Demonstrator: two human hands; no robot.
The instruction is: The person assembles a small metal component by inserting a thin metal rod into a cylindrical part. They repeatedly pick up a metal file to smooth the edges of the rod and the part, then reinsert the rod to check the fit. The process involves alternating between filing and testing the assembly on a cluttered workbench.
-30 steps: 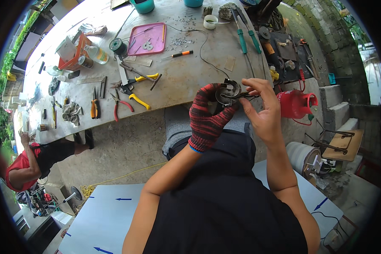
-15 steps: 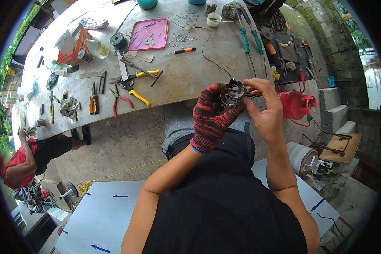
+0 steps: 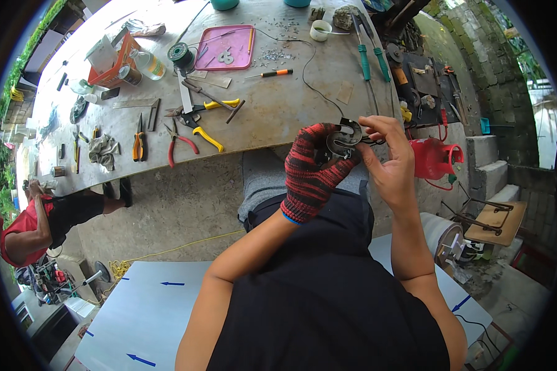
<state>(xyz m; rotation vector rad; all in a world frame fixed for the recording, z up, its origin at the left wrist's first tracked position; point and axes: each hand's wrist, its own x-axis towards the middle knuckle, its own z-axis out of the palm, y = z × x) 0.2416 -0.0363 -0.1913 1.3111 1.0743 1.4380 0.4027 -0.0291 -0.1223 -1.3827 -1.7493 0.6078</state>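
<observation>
L hand (image 3: pixel 312 170) in knit glove (image 3: pixel 300 201) gripped metal part (image 3: pixel 343 141) by counter's (image 3: pixel 266 117) near edge. R hand (image 3: pixel 388 156), bare, sat half-curled at part's R side; pinch vs. light touch: couldn't tell. Est.: work called for firm L hold, light R fingertips, wire (image 3: pixel 304 69) slack. Part was shiny, approx. round, w/ curved inner strip; glove ribbed, red/blk; counter flat, stained; wire thin, dk.
</observation>
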